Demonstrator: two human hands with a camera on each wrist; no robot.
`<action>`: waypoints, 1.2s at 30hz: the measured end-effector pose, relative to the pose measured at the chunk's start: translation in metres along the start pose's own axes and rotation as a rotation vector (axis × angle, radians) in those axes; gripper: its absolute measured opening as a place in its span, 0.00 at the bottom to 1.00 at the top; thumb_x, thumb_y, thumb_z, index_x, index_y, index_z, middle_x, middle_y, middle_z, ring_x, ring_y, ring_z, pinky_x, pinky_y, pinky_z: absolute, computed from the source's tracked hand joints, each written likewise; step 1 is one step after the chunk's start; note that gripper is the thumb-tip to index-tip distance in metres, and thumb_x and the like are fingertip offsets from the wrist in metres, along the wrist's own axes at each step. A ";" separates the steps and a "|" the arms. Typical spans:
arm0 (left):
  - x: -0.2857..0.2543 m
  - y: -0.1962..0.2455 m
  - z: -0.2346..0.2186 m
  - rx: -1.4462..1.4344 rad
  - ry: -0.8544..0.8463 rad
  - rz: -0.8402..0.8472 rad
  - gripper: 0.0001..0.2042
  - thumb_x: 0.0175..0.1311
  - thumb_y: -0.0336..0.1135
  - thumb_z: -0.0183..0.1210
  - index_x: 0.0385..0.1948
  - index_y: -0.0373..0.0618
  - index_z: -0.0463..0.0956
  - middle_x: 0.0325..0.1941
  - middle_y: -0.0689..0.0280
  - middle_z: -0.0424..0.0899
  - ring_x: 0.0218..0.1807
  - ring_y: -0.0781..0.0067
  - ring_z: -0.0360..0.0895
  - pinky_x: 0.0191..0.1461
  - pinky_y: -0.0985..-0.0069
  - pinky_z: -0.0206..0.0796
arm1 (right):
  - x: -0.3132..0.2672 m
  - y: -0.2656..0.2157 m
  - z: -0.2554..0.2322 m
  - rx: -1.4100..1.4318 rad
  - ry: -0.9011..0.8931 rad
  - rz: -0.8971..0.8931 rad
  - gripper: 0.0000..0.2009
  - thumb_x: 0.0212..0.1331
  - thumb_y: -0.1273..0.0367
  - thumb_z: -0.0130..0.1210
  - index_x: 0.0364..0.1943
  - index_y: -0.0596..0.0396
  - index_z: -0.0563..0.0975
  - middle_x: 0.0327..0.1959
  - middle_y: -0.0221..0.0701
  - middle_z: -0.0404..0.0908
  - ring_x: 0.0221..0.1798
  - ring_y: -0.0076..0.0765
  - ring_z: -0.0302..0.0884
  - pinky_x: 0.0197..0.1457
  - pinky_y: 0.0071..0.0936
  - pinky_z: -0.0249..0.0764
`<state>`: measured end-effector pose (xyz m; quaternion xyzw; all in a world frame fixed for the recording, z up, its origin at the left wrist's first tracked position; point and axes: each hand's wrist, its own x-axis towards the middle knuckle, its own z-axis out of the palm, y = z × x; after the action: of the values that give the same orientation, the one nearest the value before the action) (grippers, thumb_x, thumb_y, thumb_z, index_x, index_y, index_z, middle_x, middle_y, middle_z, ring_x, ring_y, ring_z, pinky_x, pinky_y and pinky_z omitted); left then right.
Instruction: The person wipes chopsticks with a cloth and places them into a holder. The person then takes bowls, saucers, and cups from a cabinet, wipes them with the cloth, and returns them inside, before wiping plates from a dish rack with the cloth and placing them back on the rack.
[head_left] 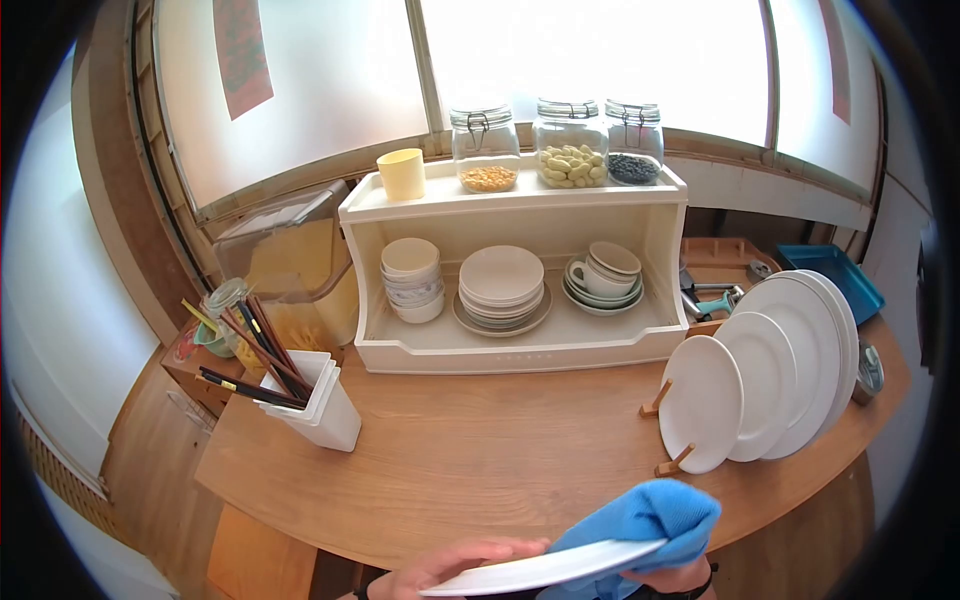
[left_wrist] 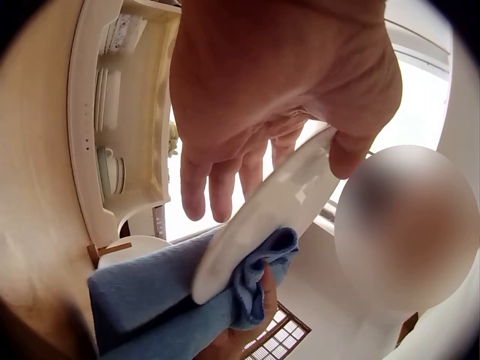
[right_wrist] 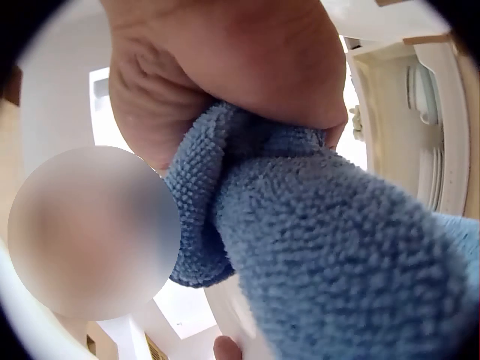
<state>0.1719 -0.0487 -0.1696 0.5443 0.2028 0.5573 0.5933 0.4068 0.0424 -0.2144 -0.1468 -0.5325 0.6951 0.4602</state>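
Observation:
A white plate (head_left: 540, 569) is held edge-on at the front of the table. My left hand (head_left: 450, 565) grips its left side. In the left wrist view the thumb lies at the rim of the plate (left_wrist: 274, 202), and the fingers reach along its far side. A blue terry cloth (head_left: 645, 520) is folded around the plate's right edge, on both faces. My right hand (head_left: 675, 578) holds cloth and plate there. Seen from the right wrist, the bunched cloth (right_wrist: 337, 240) hides most of the fingers.
White plates (head_left: 700, 405) stand in a wooden rack at the right. White cups with chopsticks (head_left: 325, 410) stand at the left. Behind, a cream shelf (head_left: 520, 355) bears bowls, plates and cups, with glass jars (head_left: 570, 150) and a yellow cup (head_left: 402, 175) on top.

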 end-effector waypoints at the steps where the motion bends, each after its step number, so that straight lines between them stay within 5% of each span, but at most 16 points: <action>1: 0.003 0.000 0.002 0.012 0.033 0.110 0.29 0.61 0.45 0.59 0.60 0.33 0.68 0.62 0.46 0.72 0.65 0.45 0.67 0.69 0.57 0.56 | 0.002 -0.001 -0.001 -0.005 -0.010 0.002 0.28 0.55 0.70 0.66 0.60 0.56 0.69 0.54 0.32 0.76 0.58 0.36 0.72 0.66 0.36 0.65; 3: -0.018 -0.015 -0.009 -0.096 0.144 0.013 0.28 0.61 0.44 0.58 0.58 0.31 0.69 0.60 0.46 0.73 0.63 0.40 0.68 0.68 0.54 0.58 | 0.006 -0.004 -0.004 -0.016 -0.032 0.009 0.28 0.55 0.70 0.65 0.60 0.56 0.69 0.54 0.32 0.76 0.58 0.36 0.72 0.65 0.36 0.65; 7: -0.040 -0.044 0.005 -0.460 0.518 -0.026 0.39 0.56 0.49 0.61 0.66 0.35 0.59 0.66 0.49 0.69 0.66 0.51 0.67 0.70 0.54 0.56 | 0.015 -0.008 -0.012 -0.038 -0.068 0.015 0.28 0.55 0.71 0.65 0.60 0.57 0.68 0.53 0.32 0.76 0.58 0.35 0.72 0.65 0.35 0.65; 10: -0.045 -0.060 0.023 -0.609 0.679 -0.019 0.42 0.55 0.51 0.62 0.68 0.37 0.55 0.69 0.51 0.65 0.69 0.51 0.63 0.73 0.55 0.52 | 0.020 -0.007 -0.014 -0.039 -0.097 0.027 0.28 0.55 0.71 0.65 0.60 0.57 0.68 0.53 0.32 0.76 0.57 0.35 0.72 0.64 0.35 0.65; 14: -0.062 -0.078 0.021 -0.676 0.731 -0.113 0.43 0.56 0.54 0.61 0.69 0.40 0.53 0.71 0.49 0.61 0.71 0.53 0.60 0.75 0.55 0.48 | 0.021 -0.009 -0.014 -0.049 -0.126 0.045 0.27 0.55 0.71 0.65 0.60 0.58 0.68 0.53 0.33 0.76 0.57 0.35 0.72 0.64 0.34 0.66; 21: -0.011 -0.004 0.012 -0.002 0.043 0.022 0.41 0.59 0.55 0.60 0.69 0.41 0.54 0.70 0.48 0.61 0.71 0.50 0.60 0.73 0.53 0.51 | 0.025 -0.016 -0.017 -0.076 -0.170 0.065 0.27 0.55 0.71 0.65 0.59 0.59 0.68 0.52 0.33 0.76 0.57 0.35 0.72 0.63 0.34 0.66; 22: -0.010 -0.015 0.012 0.026 0.139 0.278 0.37 0.64 0.53 0.58 0.67 0.37 0.56 0.68 0.45 0.63 0.68 0.46 0.63 0.68 0.53 0.59 | 0.024 -0.017 -0.018 -0.081 -0.175 0.071 0.27 0.55 0.71 0.65 0.59 0.59 0.68 0.52 0.33 0.76 0.57 0.35 0.72 0.63 0.34 0.66; 26: -0.029 -0.008 -0.006 0.118 0.252 0.142 0.29 0.65 0.55 0.56 0.54 0.33 0.73 0.54 0.41 0.77 0.59 0.46 0.74 0.62 0.54 0.66 | 0.024 -0.020 -0.018 -0.092 -0.203 0.085 0.27 0.55 0.71 0.64 0.59 0.60 0.68 0.52 0.34 0.76 0.56 0.35 0.72 0.63 0.33 0.66; 27: -0.028 -0.004 0.002 0.163 0.409 0.099 0.27 0.66 0.55 0.55 0.48 0.35 0.77 0.50 0.46 0.80 0.58 0.49 0.75 0.63 0.54 0.65 | 0.024 -0.020 -0.018 -0.094 -0.208 0.086 0.27 0.55 0.71 0.64 0.59 0.60 0.68 0.52 0.34 0.76 0.56 0.35 0.72 0.62 0.33 0.66; 36: -0.025 -0.057 0.027 -0.505 0.735 0.126 0.40 0.62 0.67 0.51 0.67 0.44 0.58 0.67 0.54 0.68 0.67 0.50 0.66 0.71 0.50 0.55 | 0.023 -0.023 -0.019 -0.125 -0.265 0.124 0.27 0.55 0.72 0.64 0.59 0.61 0.68 0.51 0.34 0.76 0.56 0.35 0.72 0.61 0.32 0.67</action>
<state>0.2125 -0.0703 -0.2193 0.1597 0.2244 0.7806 0.5610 0.4186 0.0729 -0.1955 -0.1149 -0.6208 0.7008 0.3321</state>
